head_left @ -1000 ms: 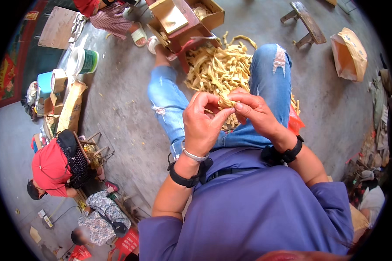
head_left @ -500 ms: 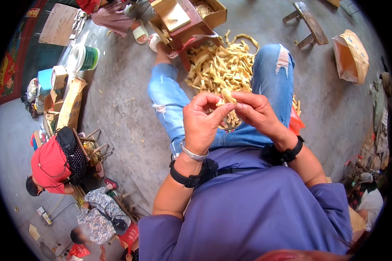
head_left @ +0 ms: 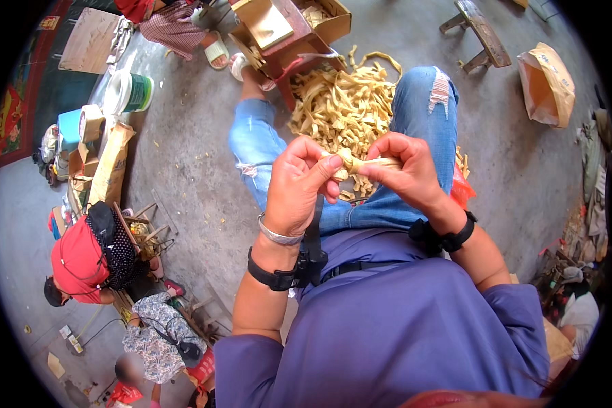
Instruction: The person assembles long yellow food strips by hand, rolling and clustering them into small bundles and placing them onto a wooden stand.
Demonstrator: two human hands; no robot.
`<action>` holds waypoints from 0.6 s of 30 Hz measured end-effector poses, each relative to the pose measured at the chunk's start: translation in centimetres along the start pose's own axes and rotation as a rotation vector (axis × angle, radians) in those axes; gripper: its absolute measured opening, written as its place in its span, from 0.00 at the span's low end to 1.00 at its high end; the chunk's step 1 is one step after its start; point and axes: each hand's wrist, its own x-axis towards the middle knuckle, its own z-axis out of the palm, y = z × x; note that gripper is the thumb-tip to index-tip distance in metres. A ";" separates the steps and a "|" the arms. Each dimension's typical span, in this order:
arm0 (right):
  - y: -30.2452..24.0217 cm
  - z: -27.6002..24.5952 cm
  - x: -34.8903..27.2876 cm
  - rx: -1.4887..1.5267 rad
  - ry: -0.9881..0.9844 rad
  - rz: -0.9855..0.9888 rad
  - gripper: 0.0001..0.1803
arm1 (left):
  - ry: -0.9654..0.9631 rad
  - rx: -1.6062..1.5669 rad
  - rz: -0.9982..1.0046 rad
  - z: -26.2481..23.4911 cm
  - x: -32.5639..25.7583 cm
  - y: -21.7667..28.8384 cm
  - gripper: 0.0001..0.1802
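Over my lap, a pale-yellow strip is looped into a knot, and both my hands hold it. My left hand pinches the knot's left side between thumb and fingers. On the other side, my right hand grips a tail of the same strip, thumb against the bent fingers. Just beyond the hands lies a heap of similar pale-yellow strips, loosely tangled between my legs. What the strips are made of I cannot tell.
A small dark-red table with cardboard boxes stands behind the heap. A wooden bench and an open paper sack are at the far right. At left are a bucket and several seated people, one in a red shirt.
My hands have moved apart, the right one to the right with the strip's tail drawn out. The knot now shows more clearly between them.
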 end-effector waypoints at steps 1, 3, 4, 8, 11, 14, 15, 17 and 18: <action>-0.2 0.2 0.0 -0.064 0.017 -0.014 0.09 | -0.009 -0.032 -0.018 -0.2 0.1 -0.3 0.08; -0.2 0.8 -0.2 -0.110 0.059 -0.029 0.08 | 0.006 -0.052 -0.026 0.0 0.1 -0.5 0.08; -0.2 1.0 -0.2 -0.134 0.079 -0.037 0.08 | 0.031 -0.039 -0.016 0.3 0.0 -0.6 0.08; 0.5 1.2 0.0 -0.070 0.039 -0.132 0.07 | 0.013 0.309 0.327 0.3 0.3 -2.0 0.10; 0.2 0.8 -0.3 0.160 -0.072 0.091 0.09 | 0.004 0.745 0.395 0.0 0.0 -0.5 0.10; -0.7 0.3 -0.1 0.263 -0.147 0.071 0.10 | 0.052 0.878 0.291 0.1 -0.6 0.5 0.10; -0.9 0.3 0.0 0.249 -0.180 0.058 0.10 | 0.006 0.705 0.210 0.1 -0.6 0.8 0.09; -0.3 0.8 0.1 0.289 -0.154 0.087 0.09 | -0.086 0.360 0.047 0.3 -0.3 1.2 0.09; -0.5 0.8 0.1 0.311 -0.176 0.115 0.09 | -0.108 0.190 0.015 0.1 -0.1 1.1 0.08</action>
